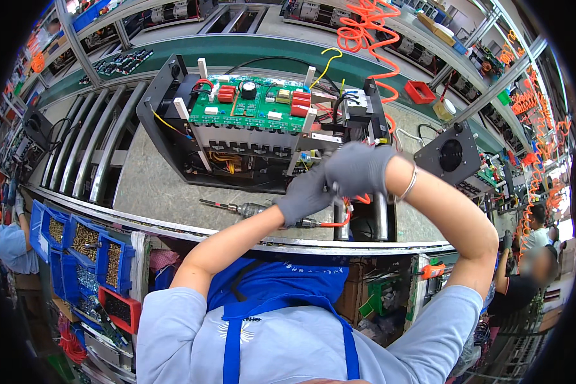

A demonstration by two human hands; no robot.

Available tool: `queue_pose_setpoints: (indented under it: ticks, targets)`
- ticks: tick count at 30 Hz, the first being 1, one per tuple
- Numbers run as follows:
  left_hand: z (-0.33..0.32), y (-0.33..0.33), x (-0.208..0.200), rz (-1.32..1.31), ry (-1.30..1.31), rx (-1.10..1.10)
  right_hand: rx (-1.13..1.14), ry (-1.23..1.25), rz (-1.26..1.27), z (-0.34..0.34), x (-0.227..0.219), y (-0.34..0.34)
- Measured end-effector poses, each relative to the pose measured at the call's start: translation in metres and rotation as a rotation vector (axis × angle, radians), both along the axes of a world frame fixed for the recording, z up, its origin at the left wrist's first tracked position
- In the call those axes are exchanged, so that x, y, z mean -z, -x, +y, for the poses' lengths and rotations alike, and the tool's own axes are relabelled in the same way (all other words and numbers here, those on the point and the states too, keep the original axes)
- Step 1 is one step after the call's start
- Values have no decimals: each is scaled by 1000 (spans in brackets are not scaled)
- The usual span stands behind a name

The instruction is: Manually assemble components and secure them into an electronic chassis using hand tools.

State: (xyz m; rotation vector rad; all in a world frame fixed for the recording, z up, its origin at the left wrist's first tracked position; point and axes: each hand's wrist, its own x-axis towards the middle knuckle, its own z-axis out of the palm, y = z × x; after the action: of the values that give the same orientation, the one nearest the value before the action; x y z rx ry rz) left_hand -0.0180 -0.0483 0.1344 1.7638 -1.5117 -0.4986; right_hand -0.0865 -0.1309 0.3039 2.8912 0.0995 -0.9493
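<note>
In front of me stands an open black metal chassis [159,150] with a green circuit board [269,118] on top, carrying red and black components. At its front right corner my two grey-gloved hands meet. My left hand [306,194] is closed, its fingertips against the right hand. My right hand [358,169] is curled closed just above it. Whatever lies between the fingers is hidden by the gloves. Beneath my left wrist a power screwdriver [251,210] lies on the bench, its bit pointing left and an orange air hose [335,224] at its other end.
Blue bins [112,262] of screws and a red bin [134,313] hang at the left front. Metal rollers [112,144] lie left of the chassis. A black fan panel [453,153] stands at right. Coiled orange hose [365,29] hangs above. Other people work at both sides.
</note>
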Motion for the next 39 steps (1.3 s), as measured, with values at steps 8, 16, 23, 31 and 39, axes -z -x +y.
queue_pose_setpoints:
  ticks: [8,16,23,31,39]
  targets:
    - [3,8,37,-411,-289,204,-375,66,-372,77,77,73]
    - [90,10,76,-398,46,109,-206,43,-686,33,-54,-14]
    - [166,16,62,-416,77,-244,63,-63,-838,-151,-1,-50]
    - [242,15,52,-445,-131,-646,432,70,-493,-133,-19,-65]
    - [235,48,50,-369,-145,-676,238,231,-683,-137,8,-73]
